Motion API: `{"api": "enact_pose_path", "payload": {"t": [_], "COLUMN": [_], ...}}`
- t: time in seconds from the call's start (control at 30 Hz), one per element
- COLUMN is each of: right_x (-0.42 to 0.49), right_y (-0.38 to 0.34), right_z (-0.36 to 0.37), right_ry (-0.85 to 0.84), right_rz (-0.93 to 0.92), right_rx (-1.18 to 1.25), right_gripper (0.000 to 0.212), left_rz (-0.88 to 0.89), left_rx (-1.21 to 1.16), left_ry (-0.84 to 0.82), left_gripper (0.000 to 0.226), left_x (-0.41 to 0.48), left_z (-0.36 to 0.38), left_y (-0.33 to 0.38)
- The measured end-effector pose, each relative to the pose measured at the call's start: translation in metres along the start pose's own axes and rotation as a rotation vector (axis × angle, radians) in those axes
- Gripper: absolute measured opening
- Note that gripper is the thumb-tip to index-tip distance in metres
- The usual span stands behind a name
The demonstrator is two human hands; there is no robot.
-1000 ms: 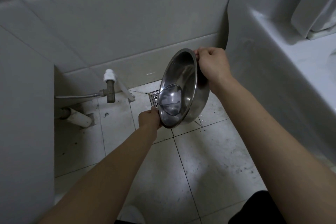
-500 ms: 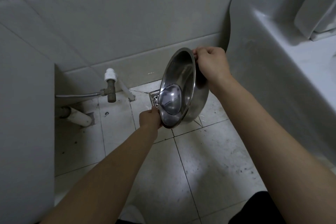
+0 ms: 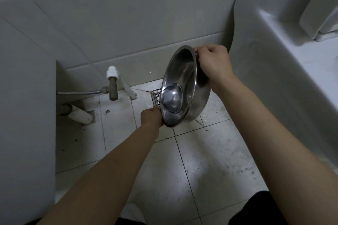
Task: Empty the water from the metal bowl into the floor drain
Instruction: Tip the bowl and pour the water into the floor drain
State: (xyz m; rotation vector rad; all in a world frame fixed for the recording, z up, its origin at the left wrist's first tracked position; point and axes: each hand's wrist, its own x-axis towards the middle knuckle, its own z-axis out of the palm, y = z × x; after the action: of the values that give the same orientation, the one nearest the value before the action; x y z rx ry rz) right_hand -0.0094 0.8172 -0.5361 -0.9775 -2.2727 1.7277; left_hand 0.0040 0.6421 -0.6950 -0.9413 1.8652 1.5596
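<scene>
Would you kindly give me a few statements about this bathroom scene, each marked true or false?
1. The left hand and the right hand both grip the rim of the metal bowl. True.
2. The metal bowl lies flat on the floor. False: it is held up, tilted steeply over the floor drain.
3. A valve on a pipe stands left of the floor drain. True.
4. The floor is carpeted. False: it is laid with pale floor tiles.
</scene>
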Motion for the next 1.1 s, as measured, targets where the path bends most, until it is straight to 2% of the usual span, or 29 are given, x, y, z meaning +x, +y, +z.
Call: {"api": "enact_pose_path", "payload": {"t": [0.2,0.4,0.57,0.7,0.87,1.1], "right_x": [-0.0029,-0.0044,-0.0043,-0.0041,-0.0031,-0.0059], "right_y": [-0.0022,-0.0041,-0.0038,-0.0038,-0.0037,-0.007], "right_z": [0.001,0.0016,0.0024,0.0037,0.0065,0.0082], "right_ry": [-0.006,-0.009,-0.013,-0.006,-0.019,-0.021], "right_rz": [-0.009,-0.014,-0.024,-0.034,-0.037,-0.048], "right_rx": [-0.022,-0.033,-0.057,-0.058,-0.047,-0.072], "right_gripper": [0.033,0.033,0.033,0.033,0.035,0.043], "left_rz": [0.035,-0.008,0.017,0.019,-0.009,0.013], "left_rx": [0.055,-0.005,0.042,0.044,0.023,0.013], "left_ry": [-0.054,0.0,-0.019,-0.052,-0.017,-0.016], "left_gripper": [0.022,0.036,0.033,0.022,0.034,0.034], "left_x": [0.0029,-0.0002,-0.0023,-0.0041,-0.0028,-0.0026], "left_z": [-0.0011,-0.002,-0.0015,-0.0001,-0.0009,0.0002], "left_y": [-0.0017,-0.0017,0.0002,0.0005,-0.0001,-0.0014]}}
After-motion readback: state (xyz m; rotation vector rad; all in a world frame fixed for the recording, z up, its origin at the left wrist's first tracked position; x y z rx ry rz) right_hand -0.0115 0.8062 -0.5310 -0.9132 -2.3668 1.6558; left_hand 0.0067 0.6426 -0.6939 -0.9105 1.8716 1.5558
